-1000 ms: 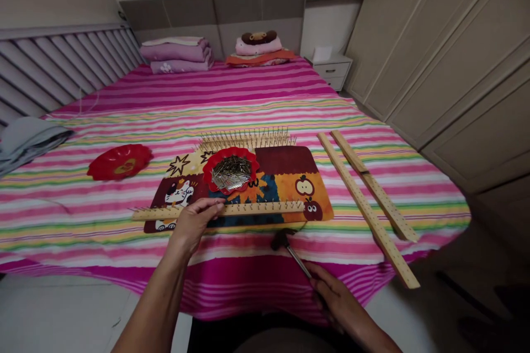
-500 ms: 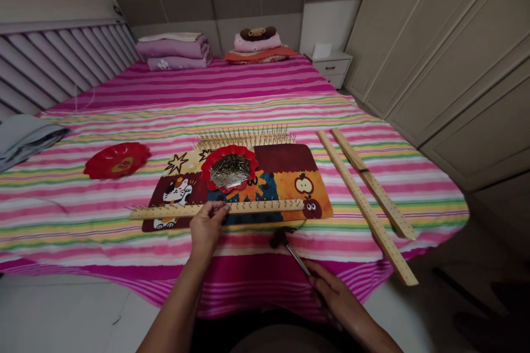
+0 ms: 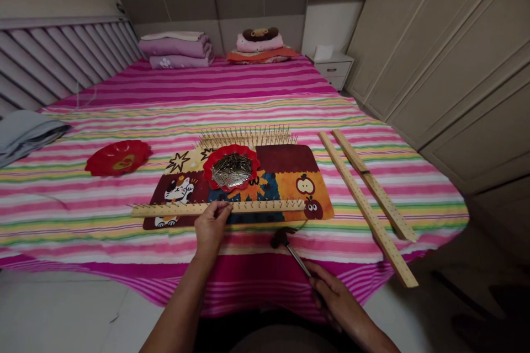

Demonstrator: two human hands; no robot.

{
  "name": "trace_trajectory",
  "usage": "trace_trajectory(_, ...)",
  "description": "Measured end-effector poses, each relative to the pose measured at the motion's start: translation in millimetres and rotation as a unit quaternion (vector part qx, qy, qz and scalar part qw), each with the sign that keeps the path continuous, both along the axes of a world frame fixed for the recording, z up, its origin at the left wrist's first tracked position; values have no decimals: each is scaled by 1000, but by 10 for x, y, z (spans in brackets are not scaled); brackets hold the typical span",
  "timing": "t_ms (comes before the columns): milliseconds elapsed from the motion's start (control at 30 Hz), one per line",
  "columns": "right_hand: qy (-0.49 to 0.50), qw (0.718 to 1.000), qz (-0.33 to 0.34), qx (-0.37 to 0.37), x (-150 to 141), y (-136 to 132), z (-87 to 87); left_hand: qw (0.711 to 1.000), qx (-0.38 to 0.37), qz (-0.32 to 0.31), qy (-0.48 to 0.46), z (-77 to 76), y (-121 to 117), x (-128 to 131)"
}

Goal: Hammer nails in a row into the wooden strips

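Observation:
A long wooden strip [image 3: 265, 207] with a row of upright nails lies across a patterned mat [image 3: 308, 168]. My left hand [image 3: 212, 224] is closed at the strip's middle, thumb and fingertips together on it; whether a nail is also between them I cannot make out. Low at the right, my right hand [image 3: 335, 292] grips a hammer [image 3: 297, 258] by its handle. The hammer's dark head is just in front of the mat, apart from the strip. Behind the strip, a red scalloped dish [image 3: 209, 175] holds a heap of loose nails [image 3: 232, 170].
More nail-studded strips [image 3: 248, 135] lie behind the dish. At the right, two wooden strips [image 3: 368, 207] with rows of marks lie on the striped bedsheet [image 3: 103, 212]. Another red dish [image 3: 118, 158] is at the left. Folded bedding [image 3: 178, 49] is stacked by the headboard.

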State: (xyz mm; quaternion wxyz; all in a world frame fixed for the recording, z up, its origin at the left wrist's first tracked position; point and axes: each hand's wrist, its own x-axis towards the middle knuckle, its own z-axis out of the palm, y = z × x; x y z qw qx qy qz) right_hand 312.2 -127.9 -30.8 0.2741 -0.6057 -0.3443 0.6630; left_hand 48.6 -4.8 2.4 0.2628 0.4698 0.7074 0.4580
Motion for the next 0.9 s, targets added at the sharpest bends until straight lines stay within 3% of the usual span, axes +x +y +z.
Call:
trace_trajectory(133, -7, 1000, -5, 29, 9, -35, -85, 999, 17, -13, 32, -35, -14, 5)
trace_trajectory(233, -42, 994, 15, 98, 13, -59, -60, 994, 55, -32, 84, -70, -31, 1)
trace_trajectory(333, -75, 986, 57, 137, -30, -53, 126, 987, 94, -45, 125, -115, -41, -13)
trace_trajectory(433, -72, 980, 115, 144, -140, 22, 430, 983, 106, -54, 140, -163, -42, -29)
trace_trajectory(600, -114, 950, 161, 244, -418, 291, 862, 976, 133, -65, 159, -209, -45, -18)
trace_trajectory(767, -165, 918, 167, 318, -636, 526, 977, 967, 161, -66, 184, -204, -50, 20)
trace_trajectory(900, -185, 909, 184, 325, -697, 604, 979, 965, 161, -68, 194, -213, -47, 17)
